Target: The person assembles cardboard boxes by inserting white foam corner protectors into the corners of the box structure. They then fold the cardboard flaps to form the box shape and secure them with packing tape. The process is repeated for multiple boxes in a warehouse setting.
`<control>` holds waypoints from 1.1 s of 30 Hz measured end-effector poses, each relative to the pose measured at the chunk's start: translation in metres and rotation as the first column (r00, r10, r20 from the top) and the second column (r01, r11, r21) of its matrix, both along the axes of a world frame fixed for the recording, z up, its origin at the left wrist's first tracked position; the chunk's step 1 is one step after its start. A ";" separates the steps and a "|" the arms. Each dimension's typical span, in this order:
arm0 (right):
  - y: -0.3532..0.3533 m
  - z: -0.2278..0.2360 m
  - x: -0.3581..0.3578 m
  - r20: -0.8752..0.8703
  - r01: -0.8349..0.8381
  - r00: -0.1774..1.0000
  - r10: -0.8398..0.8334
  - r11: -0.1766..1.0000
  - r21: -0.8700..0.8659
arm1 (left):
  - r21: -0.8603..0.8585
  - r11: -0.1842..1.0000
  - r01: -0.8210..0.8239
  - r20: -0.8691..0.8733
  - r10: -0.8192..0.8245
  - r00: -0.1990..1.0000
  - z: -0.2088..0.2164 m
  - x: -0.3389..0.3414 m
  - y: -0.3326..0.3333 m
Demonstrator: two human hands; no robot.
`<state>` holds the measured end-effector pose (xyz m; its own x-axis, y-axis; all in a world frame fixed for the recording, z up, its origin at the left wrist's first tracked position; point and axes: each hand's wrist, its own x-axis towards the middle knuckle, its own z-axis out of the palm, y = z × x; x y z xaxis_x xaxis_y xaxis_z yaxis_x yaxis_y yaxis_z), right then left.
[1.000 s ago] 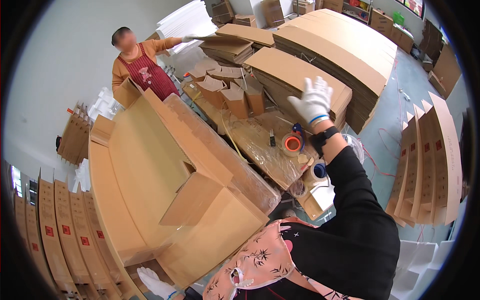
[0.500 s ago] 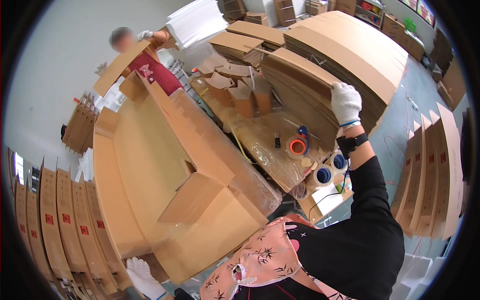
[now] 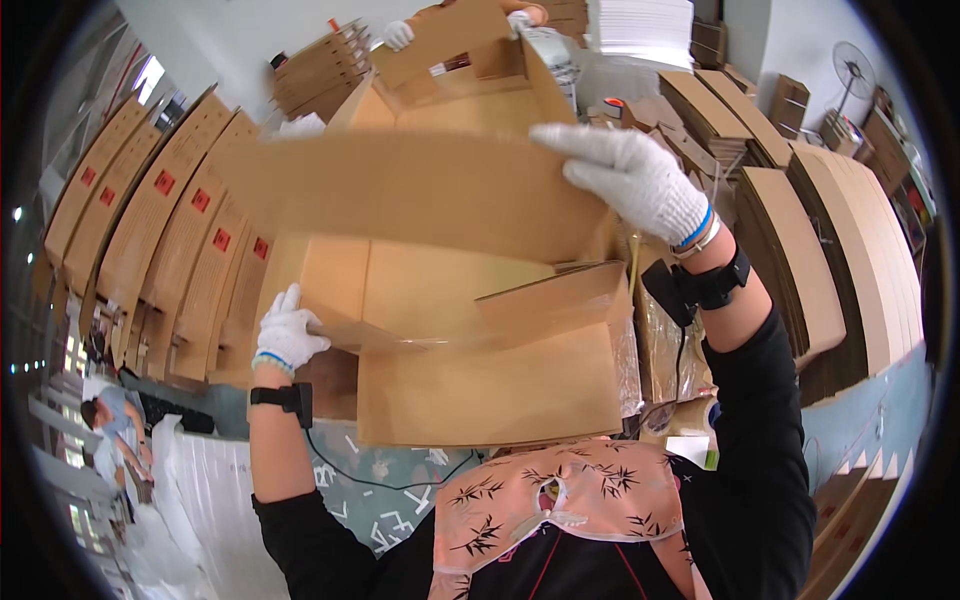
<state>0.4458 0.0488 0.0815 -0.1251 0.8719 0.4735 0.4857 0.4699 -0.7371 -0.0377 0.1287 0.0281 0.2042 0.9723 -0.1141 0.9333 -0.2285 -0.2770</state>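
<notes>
A large open cardboard box (image 3: 490,385) lies in front of me with its near flap folded out towards my body. My right hand (image 3: 640,180), in a white knit glove, grips the right end of a flat cardboard sheet (image 3: 420,190). This sheet hangs across the middle of the box, blurred at its left end. My left hand (image 3: 287,332), also gloved, is closed on the box's left edge near the front corner. At the far end, a co-worker's gloved hands (image 3: 398,36) hold another cardboard piece (image 3: 445,40) over the box.
Folded cartons with red labels (image 3: 165,183) stand in rows on the left. Stacked cardboard sheets (image 3: 850,240) fill the right side, beside a plastic-covered work surface (image 3: 668,350). White foam sheets (image 3: 640,30) are piled at the back. Another person (image 3: 120,430) is at the far left.
My view has turned to the left. My right hand has brought the cardboard sheet from the stack on the right over the box. The co-worker's cardboard piece has come down into the box's far end.
</notes>
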 end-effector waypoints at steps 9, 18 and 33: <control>0.018 -0.061 0.015 0.398 -0.143 0.867 0.299 0.916 -0.376 | 0.332 0.930 0.159 0.276 -0.257 0.926 0.000 -0.009 -0.022; -0.005 -0.080 -0.005 0.607 0.072 0.794 0.015 0.990 -0.119 | -0.098 0.842 0.530 0.034 -0.530 0.847 -0.004 0.007 0.022; -0.433 -0.297 -0.207 0.612 0.818 0.384 -0.692 -0.053 -0.573 | -0.327 0.765 0.554 -0.157 -0.622 0.767 0.010 0.032 0.022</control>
<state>0.2387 -0.3842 -0.2150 0.8680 0.3811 -0.3183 0.2544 -0.8918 -0.3741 -0.0060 0.1508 0.0385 0.6585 0.5983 -0.4566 0.4996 -0.8012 -0.3294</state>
